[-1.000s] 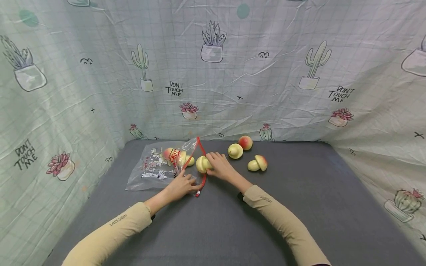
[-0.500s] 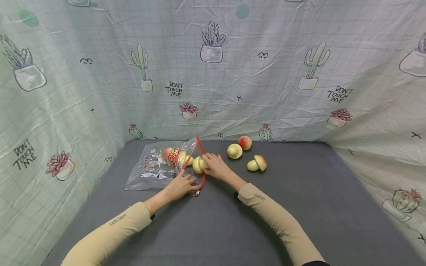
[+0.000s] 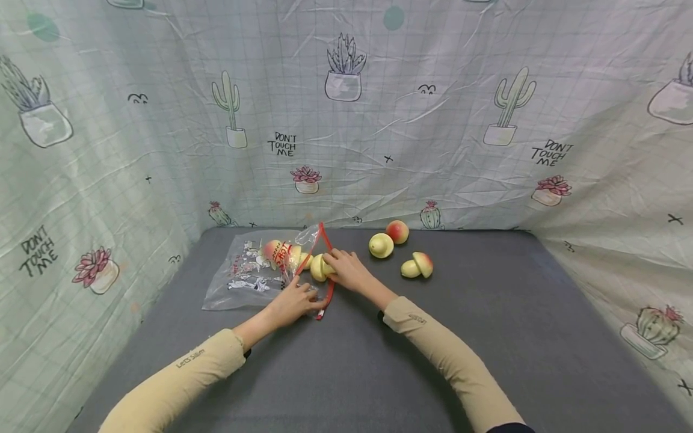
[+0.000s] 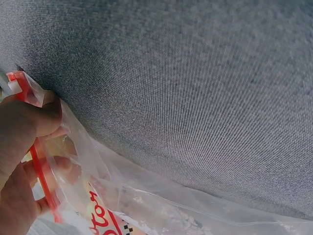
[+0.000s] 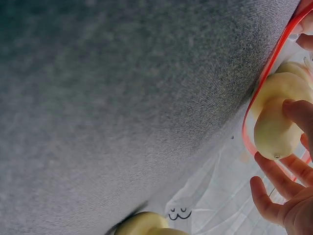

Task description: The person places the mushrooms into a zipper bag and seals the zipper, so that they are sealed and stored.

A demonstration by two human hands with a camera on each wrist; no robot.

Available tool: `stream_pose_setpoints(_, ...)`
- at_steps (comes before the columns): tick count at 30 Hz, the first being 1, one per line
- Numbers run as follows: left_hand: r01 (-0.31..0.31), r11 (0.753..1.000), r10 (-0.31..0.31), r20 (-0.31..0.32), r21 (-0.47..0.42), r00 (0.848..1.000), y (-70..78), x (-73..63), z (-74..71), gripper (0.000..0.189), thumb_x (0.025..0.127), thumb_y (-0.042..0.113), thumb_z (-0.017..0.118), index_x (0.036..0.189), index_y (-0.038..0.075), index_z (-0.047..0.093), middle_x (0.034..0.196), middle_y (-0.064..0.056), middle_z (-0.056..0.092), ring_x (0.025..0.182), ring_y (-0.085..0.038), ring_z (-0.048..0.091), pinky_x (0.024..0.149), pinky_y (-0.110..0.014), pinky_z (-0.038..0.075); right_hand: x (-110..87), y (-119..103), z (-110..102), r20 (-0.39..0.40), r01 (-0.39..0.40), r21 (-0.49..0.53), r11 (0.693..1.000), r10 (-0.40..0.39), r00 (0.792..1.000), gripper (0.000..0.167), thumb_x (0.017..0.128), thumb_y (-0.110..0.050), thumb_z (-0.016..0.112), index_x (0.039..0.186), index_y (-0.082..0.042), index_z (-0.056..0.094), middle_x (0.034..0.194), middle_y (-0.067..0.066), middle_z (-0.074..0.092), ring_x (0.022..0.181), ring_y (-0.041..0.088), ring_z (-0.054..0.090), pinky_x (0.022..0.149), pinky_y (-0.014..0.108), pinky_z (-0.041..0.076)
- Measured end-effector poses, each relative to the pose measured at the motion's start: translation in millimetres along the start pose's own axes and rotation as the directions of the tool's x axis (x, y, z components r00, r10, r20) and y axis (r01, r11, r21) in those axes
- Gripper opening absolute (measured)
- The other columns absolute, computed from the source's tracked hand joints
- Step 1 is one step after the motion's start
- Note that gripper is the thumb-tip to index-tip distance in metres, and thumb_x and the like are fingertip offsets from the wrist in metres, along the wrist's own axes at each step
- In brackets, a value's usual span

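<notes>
Near the far edge of the surface (image 3: 379, 373), we see the left grip (image 3: 295, 300) pinching a bag (image 3: 222, 291). The right grip (image 3: 349, 270) pinches a mushroom (image 3: 318, 268).

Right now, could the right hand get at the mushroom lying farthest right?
Probably, once freed: the right hand holds another mushroom at the open bag, but only bare table shows between that hand and the rightmost mushroom.

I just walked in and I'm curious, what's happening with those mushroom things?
A person's left hand holds the red edge of a clear bag, while the right hand grips a pale yellow mushroom at the bag's open mouth. At least one more piece shows inside. On the gray table, to the right, sit two other mushrooms and a round reddish piece.
</notes>
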State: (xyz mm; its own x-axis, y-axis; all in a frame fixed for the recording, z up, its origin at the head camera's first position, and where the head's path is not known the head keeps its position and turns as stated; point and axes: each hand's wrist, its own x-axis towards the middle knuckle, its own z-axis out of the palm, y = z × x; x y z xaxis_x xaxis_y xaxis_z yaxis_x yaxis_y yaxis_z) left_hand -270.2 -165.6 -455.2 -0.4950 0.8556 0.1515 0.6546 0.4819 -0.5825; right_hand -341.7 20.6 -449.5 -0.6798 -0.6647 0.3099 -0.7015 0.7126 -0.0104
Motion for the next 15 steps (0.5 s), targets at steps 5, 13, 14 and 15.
stream_pose_setpoints(5,-0.005,1.0,0.005,0.006,-0.002,1.0,0.2,0.8,-0.3,0.036,0.079,0.031,0.055,0.114,0.038,0.056,0.093,0.006,0.062,0.081,-0.016,0.054,0.079,-0.042,0.042,-4.9,2,-2,0.02,0.006,0.017,1.0,-0.007,1.0,0.032,0.082,-0.017,0.062,0.111,-0.015,0.049,0.111,0.006,0.053,0.094,0.022,0.054,0.071,0.038,0.044)
stream_pose_setpoints(13,-0.005,1.0,0.005,0.014,-0.003,1.0,-0.1,0.1,-0.7,0.036,0.079,0.028,0.055,0.115,0.037,0.056,0.094,0.006,0.062,0.08,-0.017,0.055,0.079,-0.043,0.043,-11.6,7,-5,0.01,0.057,0.016,0.998,-0.057,0.998,0.036,0.081,-0.012,0.062,0.115,-0.015,0.052,0.11,0.006,0.053,0.092,0.021,0.054,0.07,0.035,0.045)
stream_pose_setpoints(14,-0.004,1.0,0.004,0.02,-0.005,1.0,0.0,-0.1,-0.4,0.037,0.079,0.027,0.056,0.115,0.037,0.056,0.095,0.006,0.062,0.081,-0.017,0.055,0.08,-0.043,0.043,-12.2,7,-4,0.007,0.064,0.013,0.998,-0.064,0.998,0.036,0.081,-0.013,0.062,0.116,-0.016,0.053,0.109,0.006,0.054,0.091,0.02,0.055,0.069,0.034,0.045)
stream_pose_setpoints(15,-0.002,1.0,0.003,0.025,-0.01,1.0,0.3,-0.4,-0.1,0.038,0.079,0.025,0.057,0.116,0.037,0.056,0.096,0.005,0.063,0.082,-0.017,0.055,0.08,-0.043,0.043,-12.8,8,-4,0.005,0.069,0.014,0.998,-0.069,0.998,0.036,0.081,-0.014,0.062,0.116,-0.016,0.053,0.109,0.005,0.054,0.09,0.019,0.055,0.069,0.033,0.045)
